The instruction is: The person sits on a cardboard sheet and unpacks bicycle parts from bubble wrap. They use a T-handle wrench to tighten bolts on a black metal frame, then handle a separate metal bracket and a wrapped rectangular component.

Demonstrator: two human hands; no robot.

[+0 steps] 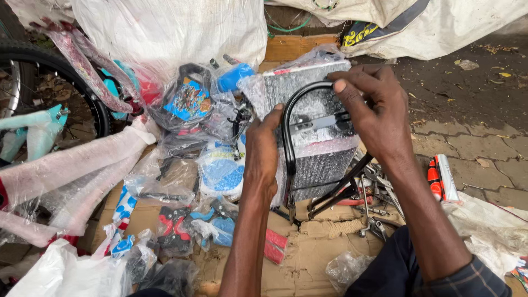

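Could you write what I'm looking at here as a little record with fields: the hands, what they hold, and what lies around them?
Left hand: grips the left side of a black curved metal bar.
Right hand: fingers over the top of the same bar.
Held item: the bar lies against a bubble-wrapped grey rack.
Below: flattened brown cardboard with plastic-bagged blue and red parts.
Right side: loose metal wrenches and an orange-handled tool.
Left side: plastic-wrapped pink bicycle frame and a black tyre.
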